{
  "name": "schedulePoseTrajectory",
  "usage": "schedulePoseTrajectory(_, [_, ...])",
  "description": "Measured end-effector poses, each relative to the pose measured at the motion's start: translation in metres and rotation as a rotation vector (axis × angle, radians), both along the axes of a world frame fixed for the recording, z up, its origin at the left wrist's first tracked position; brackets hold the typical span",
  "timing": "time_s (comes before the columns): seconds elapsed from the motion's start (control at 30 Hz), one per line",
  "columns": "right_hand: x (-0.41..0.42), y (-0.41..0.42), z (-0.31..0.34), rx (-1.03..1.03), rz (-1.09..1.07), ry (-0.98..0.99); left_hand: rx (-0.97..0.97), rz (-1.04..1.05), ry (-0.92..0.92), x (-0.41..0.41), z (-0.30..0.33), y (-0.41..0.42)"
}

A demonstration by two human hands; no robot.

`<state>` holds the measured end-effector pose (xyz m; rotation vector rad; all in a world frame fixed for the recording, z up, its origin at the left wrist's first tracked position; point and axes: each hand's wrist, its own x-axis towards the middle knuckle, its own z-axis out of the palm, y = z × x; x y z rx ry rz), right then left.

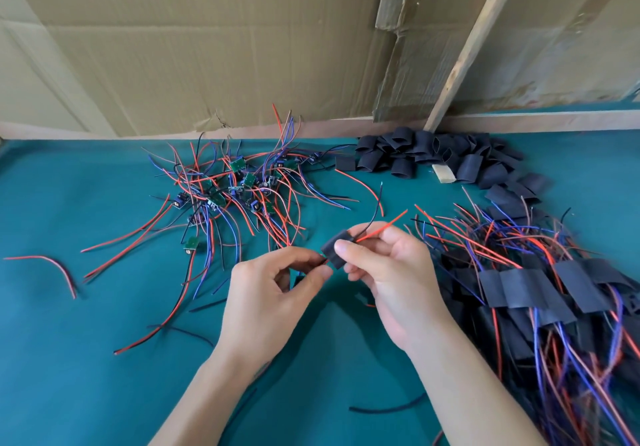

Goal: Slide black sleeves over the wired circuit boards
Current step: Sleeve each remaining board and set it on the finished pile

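A black sleeve [335, 249] is held above the green table, pinched between thumb and fingers of my right hand [388, 272]. A red wire and a black wire [381, 229] stick out of its far end. My left hand [273, 293] pinches the wires at the sleeve's near end; the board itself is hidden inside or behind my fingers. A tangle of bare wired circuit boards [235, 189] lies to the back left. Loose black sleeves [433, 154] are heaped at the back right. Sleeved boards [540, 289] pile up on the right.
The green table [86, 359] carries stray wires, one red and black pair [52, 265] at far left and a black wire [388, 409] near my right forearm. Cardboard [207, 47] and a wooden slat [467, 47] stand along the back edge.
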<state>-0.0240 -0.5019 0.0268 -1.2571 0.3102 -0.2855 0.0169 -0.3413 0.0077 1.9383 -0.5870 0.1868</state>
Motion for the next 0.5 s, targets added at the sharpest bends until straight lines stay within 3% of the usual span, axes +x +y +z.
schedulePoseTrajectory(0.13, [0.0,-0.008,0.006,0.071,-0.052,-0.062,0.032,-0.109,0.082,0.005,-0.004,0.003])
schedulePoseTrajectory(0.33, [0.0,-0.013,0.005,0.112,-0.137,-0.086,-0.096,-0.186,0.271,0.007,-0.004,0.004])
schedulePoseTrajectory(0.5, [-0.001,-0.007,0.003,0.026,-0.069,-0.08,0.016,-0.163,0.212,0.008,-0.006,0.005])
